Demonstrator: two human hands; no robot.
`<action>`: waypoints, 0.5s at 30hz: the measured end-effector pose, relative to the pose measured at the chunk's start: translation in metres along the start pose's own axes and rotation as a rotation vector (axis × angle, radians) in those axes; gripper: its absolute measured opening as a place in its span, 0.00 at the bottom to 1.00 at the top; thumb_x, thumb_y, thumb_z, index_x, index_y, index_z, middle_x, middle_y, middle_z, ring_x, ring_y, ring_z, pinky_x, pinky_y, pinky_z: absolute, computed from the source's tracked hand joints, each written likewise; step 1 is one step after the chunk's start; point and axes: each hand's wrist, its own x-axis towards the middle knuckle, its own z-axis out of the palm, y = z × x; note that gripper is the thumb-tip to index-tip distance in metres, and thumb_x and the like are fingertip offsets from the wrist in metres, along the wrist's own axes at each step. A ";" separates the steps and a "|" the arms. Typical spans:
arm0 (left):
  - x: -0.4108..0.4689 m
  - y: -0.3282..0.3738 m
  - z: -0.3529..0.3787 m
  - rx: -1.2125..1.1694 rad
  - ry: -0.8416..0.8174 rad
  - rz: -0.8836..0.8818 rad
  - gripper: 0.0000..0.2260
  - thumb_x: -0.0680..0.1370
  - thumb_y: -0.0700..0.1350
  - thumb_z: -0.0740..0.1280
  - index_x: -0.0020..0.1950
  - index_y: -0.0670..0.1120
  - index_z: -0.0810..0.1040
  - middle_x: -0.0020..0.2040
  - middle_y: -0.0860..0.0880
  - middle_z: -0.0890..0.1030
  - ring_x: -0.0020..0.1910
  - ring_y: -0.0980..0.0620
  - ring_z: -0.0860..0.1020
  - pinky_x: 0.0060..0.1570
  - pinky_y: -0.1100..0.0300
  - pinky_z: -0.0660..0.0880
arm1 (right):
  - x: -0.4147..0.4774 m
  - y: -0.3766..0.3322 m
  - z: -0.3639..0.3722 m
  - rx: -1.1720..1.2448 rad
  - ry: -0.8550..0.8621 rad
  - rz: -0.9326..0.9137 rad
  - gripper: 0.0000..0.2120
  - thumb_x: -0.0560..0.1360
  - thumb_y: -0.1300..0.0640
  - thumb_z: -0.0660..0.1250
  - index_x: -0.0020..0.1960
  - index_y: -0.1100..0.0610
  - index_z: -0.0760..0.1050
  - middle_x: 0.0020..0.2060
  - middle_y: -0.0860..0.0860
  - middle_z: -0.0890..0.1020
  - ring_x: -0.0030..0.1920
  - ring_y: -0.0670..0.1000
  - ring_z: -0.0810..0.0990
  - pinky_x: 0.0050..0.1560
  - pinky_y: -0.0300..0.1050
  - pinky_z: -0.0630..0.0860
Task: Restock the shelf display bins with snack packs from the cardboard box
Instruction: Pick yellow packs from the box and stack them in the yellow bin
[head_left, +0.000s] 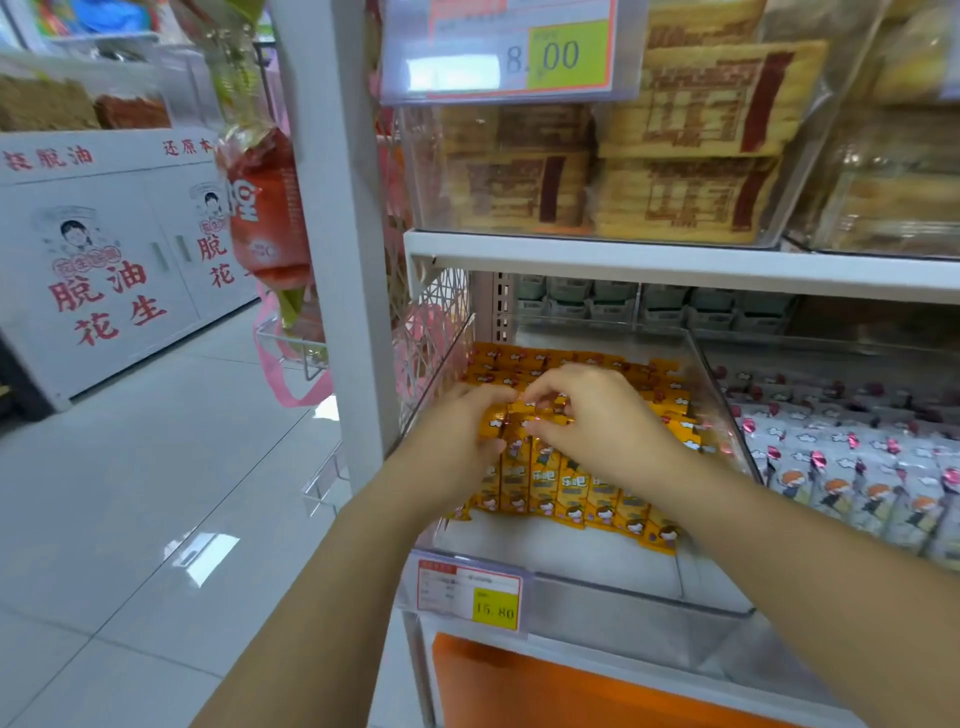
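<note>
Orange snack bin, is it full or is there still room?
Partly full: orange packs cover the back and middle of the bin; bare floor shows along its front.

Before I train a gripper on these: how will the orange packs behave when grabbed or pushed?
Likely light and floppy: the orange packs are slim film sachets. Glossy wrappers look slippery, so a pushed row may fan out; the front row lies uneven.

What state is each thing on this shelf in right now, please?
Left grip: holds orange packs, fingers curled.
Right grip: pinches orange packs.
Orange packs: lying in rows in the bin.
Bin: partly filled, front floor bare.
Grey packs: lying in rows, right of the bin.
Brown packs: stacked high, above.
</note>
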 end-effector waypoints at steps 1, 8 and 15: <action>-0.007 0.002 -0.005 -0.066 -0.004 0.004 0.20 0.78 0.38 0.66 0.69 0.52 0.71 0.65 0.50 0.73 0.62 0.54 0.72 0.52 0.74 0.66 | 0.000 -0.004 0.004 0.060 -0.069 -0.017 0.10 0.73 0.56 0.70 0.55 0.51 0.80 0.43 0.45 0.80 0.39 0.38 0.75 0.44 0.33 0.72; -0.070 -0.002 -0.027 -0.377 0.047 -0.108 0.14 0.78 0.36 0.65 0.53 0.56 0.77 0.49 0.55 0.80 0.47 0.59 0.80 0.51 0.63 0.77 | -0.003 -0.024 0.043 0.220 -0.554 -0.045 0.15 0.76 0.67 0.61 0.60 0.56 0.78 0.52 0.54 0.82 0.47 0.47 0.78 0.40 0.31 0.71; -0.083 -0.012 -0.030 -0.453 0.091 -0.156 0.12 0.78 0.36 0.63 0.49 0.53 0.78 0.40 0.50 0.84 0.39 0.58 0.81 0.43 0.67 0.77 | 0.006 -0.023 0.056 0.282 -0.607 0.088 0.21 0.77 0.72 0.52 0.69 0.64 0.68 0.61 0.61 0.77 0.50 0.57 0.77 0.36 0.39 0.72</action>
